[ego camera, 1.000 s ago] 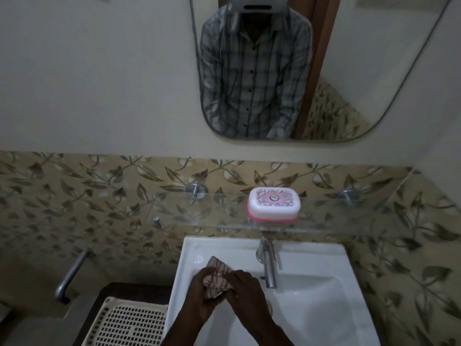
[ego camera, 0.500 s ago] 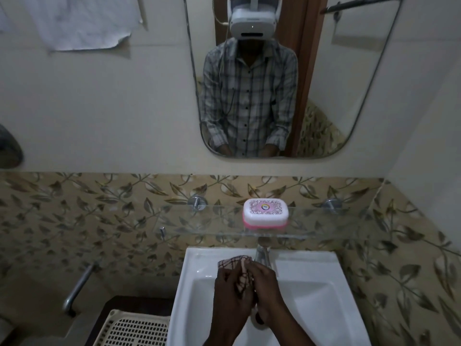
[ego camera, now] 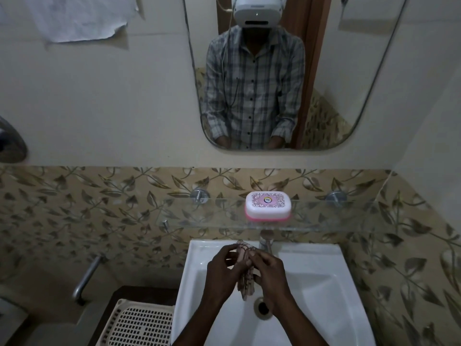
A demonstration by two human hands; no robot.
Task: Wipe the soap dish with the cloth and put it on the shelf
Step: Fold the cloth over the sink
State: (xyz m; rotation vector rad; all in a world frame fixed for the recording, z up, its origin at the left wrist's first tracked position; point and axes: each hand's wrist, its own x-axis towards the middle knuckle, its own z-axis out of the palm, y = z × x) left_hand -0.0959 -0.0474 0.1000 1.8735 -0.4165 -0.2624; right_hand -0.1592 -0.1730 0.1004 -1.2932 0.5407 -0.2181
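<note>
A white soap dish (ego camera: 268, 205) with a pink base and a patterned lid sits closed on the glass shelf (ego camera: 349, 217) above the basin. Below it, over the white sink (ego camera: 324, 283), my left hand (ego camera: 220, 273) and my right hand (ego camera: 270, 273) both hold a checked cloth (ego camera: 245, 270) pressed between them. The cloth hangs down between my palms, bunched lengthwise. Both hands are well below the shelf and apart from the soap dish.
A chrome tap (ego camera: 266, 242) stands just behind my hands under the shelf. The drain (ego camera: 262, 307) lies below my right wrist. A white perforated basket (ego camera: 139, 323) sits left of the sink, beside a metal pipe (ego camera: 86, 278). A mirror (ego camera: 274, 71) hangs above.
The view has tilted upward, so more of the mirror shows. My hands have gathered the cloth from a loose wad into a long bunch held between both palms.
</note>
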